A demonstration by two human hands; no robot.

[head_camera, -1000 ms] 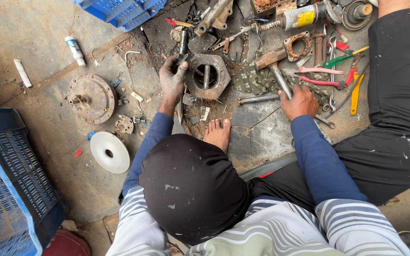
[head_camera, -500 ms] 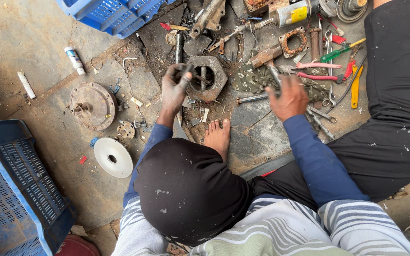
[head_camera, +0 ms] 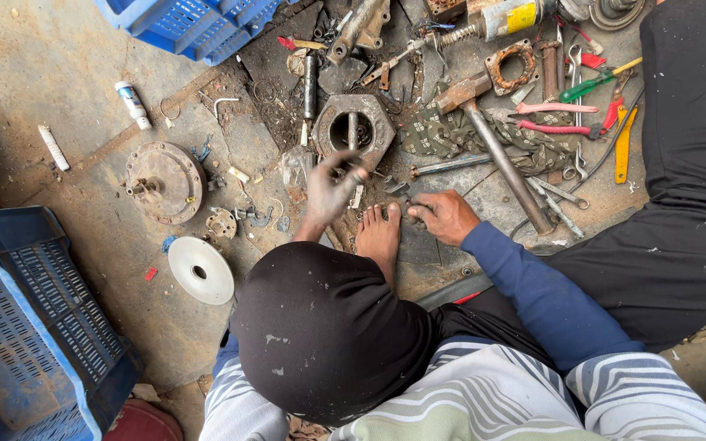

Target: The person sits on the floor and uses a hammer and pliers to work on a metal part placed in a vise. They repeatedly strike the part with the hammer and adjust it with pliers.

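Seen from above: a dark-capped head (head_camera: 328,327) and striped shirt at the bottom edge, both blue-sleeved arms stretched forward over a grimy concrete floor (head_camera: 51,90).

Left hand (head_camera: 330,189) blurred, fingers spread, hovering just below the hexagonal metal housing (head_camera: 354,128); grip released, nothing visibly held, though the blur hides detail at the fingertips. Housing lying flat on the floor just ahead of that hand, a dark round bore in its middle with a short shaft standing in it.

Right hand (head_camera: 443,216) curled low near the floor, just right of a bare foot (head_camera: 379,233); fingers clenched around some small dark metal piece, too small to name.

Between the two hands: the bare foot, toes pointing forward, resting on the floor.

To the right of the housing: a patterned rag (head_camera: 451,135), a hammer (head_camera: 496,147) with its long metal handle running diagonally toward the right hand, and pink-handled pliers (head_camera: 553,118) among scattered wrenches. A green-handled screwdriver (head_camera: 598,82) and a yellow tool further right, beside a black-trousered leg (head_camera: 680,204).

To the left: a rusty round flange with a stub shaft (head_camera: 165,181), a white disc (head_camera: 200,270) nearer the body, a small white tube (head_camera: 133,104). Blue plastic crates at the top (head_camera: 189,24) and lower left (head_camera: 26,327).
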